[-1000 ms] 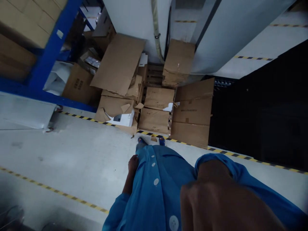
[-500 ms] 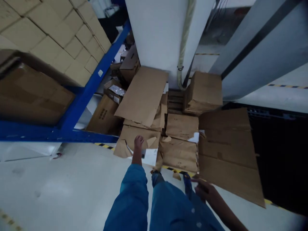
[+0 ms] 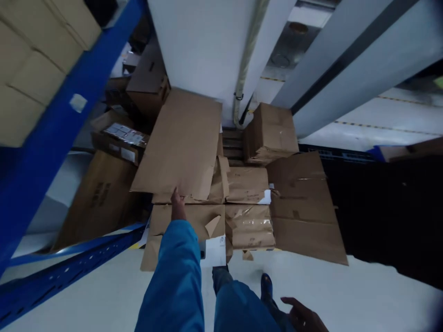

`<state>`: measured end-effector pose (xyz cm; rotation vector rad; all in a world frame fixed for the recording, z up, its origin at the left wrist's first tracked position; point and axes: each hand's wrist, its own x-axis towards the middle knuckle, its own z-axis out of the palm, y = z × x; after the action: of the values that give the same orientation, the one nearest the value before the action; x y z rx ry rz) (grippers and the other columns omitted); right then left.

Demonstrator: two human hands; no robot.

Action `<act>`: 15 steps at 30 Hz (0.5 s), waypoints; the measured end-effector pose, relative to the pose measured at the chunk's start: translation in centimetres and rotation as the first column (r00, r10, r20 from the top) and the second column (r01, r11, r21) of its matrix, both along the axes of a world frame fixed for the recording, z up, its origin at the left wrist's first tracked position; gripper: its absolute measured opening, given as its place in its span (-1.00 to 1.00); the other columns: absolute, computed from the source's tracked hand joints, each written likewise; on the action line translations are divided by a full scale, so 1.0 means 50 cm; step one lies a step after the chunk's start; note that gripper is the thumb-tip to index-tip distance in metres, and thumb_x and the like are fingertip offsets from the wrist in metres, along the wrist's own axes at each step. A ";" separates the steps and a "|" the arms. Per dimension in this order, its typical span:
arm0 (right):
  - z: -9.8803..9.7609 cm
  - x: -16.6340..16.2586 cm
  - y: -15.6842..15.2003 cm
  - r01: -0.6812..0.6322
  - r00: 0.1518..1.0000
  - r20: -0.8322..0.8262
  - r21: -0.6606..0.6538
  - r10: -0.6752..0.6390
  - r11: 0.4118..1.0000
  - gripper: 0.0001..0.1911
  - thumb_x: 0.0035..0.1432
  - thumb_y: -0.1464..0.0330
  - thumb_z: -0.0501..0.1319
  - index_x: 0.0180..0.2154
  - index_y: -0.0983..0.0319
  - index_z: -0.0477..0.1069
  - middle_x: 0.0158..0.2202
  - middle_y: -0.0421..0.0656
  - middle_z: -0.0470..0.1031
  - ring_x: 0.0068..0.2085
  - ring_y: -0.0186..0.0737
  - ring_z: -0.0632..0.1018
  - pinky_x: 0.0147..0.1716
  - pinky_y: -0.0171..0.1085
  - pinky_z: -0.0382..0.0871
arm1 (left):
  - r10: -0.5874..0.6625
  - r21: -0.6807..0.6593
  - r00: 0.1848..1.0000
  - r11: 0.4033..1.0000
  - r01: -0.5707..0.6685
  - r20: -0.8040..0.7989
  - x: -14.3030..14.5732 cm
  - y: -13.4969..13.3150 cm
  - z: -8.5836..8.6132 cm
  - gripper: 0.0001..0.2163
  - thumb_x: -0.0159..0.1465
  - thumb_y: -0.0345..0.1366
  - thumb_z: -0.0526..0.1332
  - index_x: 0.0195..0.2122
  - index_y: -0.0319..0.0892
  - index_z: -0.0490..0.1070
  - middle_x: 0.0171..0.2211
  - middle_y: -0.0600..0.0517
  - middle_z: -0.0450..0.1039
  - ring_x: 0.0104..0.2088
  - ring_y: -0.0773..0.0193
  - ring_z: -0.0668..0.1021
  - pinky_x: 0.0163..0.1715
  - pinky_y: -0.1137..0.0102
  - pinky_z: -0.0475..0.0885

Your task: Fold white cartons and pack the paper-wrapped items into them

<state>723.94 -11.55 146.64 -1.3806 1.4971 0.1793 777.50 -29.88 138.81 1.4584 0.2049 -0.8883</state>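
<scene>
My left hand (image 3: 177,203), in a blue sleeve, is at the near edge of a large flat cardboard sheet (image 3: 183,143). Its fingers close on that edge, though the underside of the grip is hidden. The sheet lies tilted over stacked cardboard boxes. Below my left wrist is a box top (image 3: 194,216) with a torn flap and a white label (image 3: 215,251). At the lower right, my right hand (image 3: 304,317) hangs near my leg, fingers apart and holding nothing.
Brown wrapped packages (image 3: 251,226) sit right of the labelled box. An opened-out carton (image 3: 308,207) leans farther right beside a black area. A stack of folded cardboard (image 3: 273,131) stands by the white pillar (image 3: 200,50). A blue rack beam (image 3: 69,106) runs along the left.
My left hand has moved forward from above the labelled box to the cardboard sheet's near edge. The view has come closer to the boxes. My right hand now sits lower in view.
</scene>
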 end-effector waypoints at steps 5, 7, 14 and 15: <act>0.053 0.055 -0.010 -0.047 0.996 -0.075 0.010 0.048 0.999 -0.56 0.12 0.25 0.03 -0.04 0.10 0.53 -0.38 -0.17 0.60 -0.34 -0.18 0.59 -0.31 -0.30 0.38 | 0.041 0.041 0.998 0.998 -0.043 0.038 0.007 -0.052 0.019 -0.64 0.34 -0.17 0.21 0.10 -0.20 0.34 0.06 -0.11 0.40 -0.03 0.13 0.52 -0.07 0.12 0.51; 0.062 0.076 -0.021 -0.078 0.993 -0.092 -0.001 0.077 0.997 -0.56 0.12 0.26 0.04 -0.03 0.10 0.53 -0.36 -0.15 0.61 -0.32 -0.15 0.59 -0.30 -0.27 0.37 | 0.038 -0.005 0.997 0.999 -0.037 0.065 -0.013 -0.069 0.043 -0.65 0.33 -0.19 0.21 0.10 -0.20 0.35 0.05 -0.10 0.41 -0.05 0.15 0.53 -0.09 0.15 0.52; 0.066 0.134 -0.158 0.065 0.984 0.172 -0.157 -0.038 0.985 -0.47 0.07 0.09 0.11 -0.02 0.24 0.49 -0.47 -0.17 0.52 -0.41 -0.17 0.53 -0.35 -0.21 0.37 | 0.015 -0.145 0.996 0.989 -0.001 0.093 -0.169 -0.007 0.109 -0.68 0.35 -0.19 0.19 0.07 -0.21 0.36 0.01 -0.09 0.43 -0.09 0.18 0.54 -0.13 0.18 0.53; 0.062 0.140 -0.183 0.102 0.977 0.203 -0.165 -0.067 0.981 -0.44 0.06 0.06 0.11 -0.01 0.27 0.47 -0.47 -0.17 0.51 -0.43 -0.19 0.51 -0.37 -0.21 0.38 | 0.017 -0.154 0.995 0.988 -0.002 0.096 -0.183 0.017 0.113 -0.68 0.35 -0.18 0.20 0.07 -0.21 0.36 0.01 -0.09 0.43 -0.09 0.18 0.54 -0.13 0.18 0.53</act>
<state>730.93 -20.70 149.74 -1.4250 1.4285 -0.1429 768.36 -29.04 144.48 1.3517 0.0686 -0.8056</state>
